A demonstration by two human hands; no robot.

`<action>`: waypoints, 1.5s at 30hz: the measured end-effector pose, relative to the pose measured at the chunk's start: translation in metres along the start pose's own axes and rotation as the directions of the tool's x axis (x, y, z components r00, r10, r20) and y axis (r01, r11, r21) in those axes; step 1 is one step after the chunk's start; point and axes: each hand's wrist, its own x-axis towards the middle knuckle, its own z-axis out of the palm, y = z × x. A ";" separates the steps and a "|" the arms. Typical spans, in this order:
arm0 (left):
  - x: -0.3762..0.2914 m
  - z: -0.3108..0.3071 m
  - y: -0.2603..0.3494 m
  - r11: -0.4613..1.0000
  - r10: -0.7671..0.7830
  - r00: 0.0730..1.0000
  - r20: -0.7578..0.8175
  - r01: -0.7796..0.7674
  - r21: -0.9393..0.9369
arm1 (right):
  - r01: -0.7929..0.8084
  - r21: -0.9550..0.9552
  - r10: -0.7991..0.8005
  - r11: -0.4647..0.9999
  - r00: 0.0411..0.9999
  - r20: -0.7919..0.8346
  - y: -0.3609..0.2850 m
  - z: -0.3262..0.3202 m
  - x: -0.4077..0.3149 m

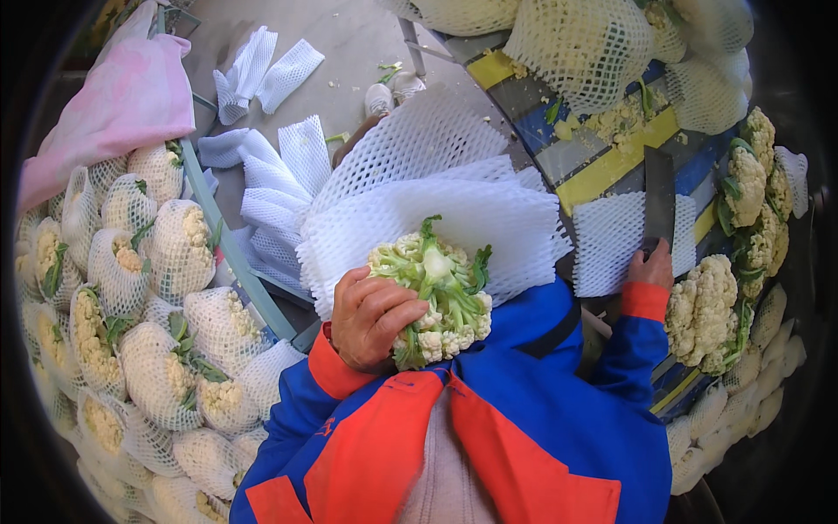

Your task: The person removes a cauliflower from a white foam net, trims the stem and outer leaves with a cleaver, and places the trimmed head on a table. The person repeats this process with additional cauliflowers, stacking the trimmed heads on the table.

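In front of my chest, my left hand (376,321) holds a cauliflower head (445,288) with its cut stem upward and a few green leaves on it. White foam net sleeves (419,209) lie in layers over my lap, just beyond the cauliflower. Out to the right, my right hand (650,268) grips the handle of a broad dark-bladed knife (658,190), whose blade points away from me. Beneath the knife, one flat foam net sleeve (602,242) lies on the striped table.
Netted cauliflowers (131,262) fill the left side behind a green metal rail (222,236). Bare cauliflower heads (704,308) sit beside the right hand. Trimmings (615,124) litter the striped table (596,170). More sleeves (268,72) and a person's shoes (393,92) are on the floor ahead.
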 end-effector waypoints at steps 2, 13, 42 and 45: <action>0.001 0.000 0.000 1.000 0.018 1.000 0.002 -0.018 0.015 | 0.028 -0.008 -0.027 1.000 0.999 0.019 0.002 0.000 0.001; 0.001 -0.004 0.001 1.000 0.017 0.999 0.034 -0.017 -0.010 | -0.126 0.289 0.191 0.949 0.959 -0.211 0.009 -0.042 -0.006; 0.002 -0.002 -0.030 0.991 0.017 0.981 0.194 0.009 -0.132 | 0.824 0.528 -0.954 0.206 0.290 -0.080 -0.141 -0.147 -0.111; 0.003 0.000 -0.032 0.989 0.010 0.980 0.198 0.019 -0.145 | 0.843 0.498 -0.951 0.203 0.292 -0.106 -0.143 -0.145 -0.111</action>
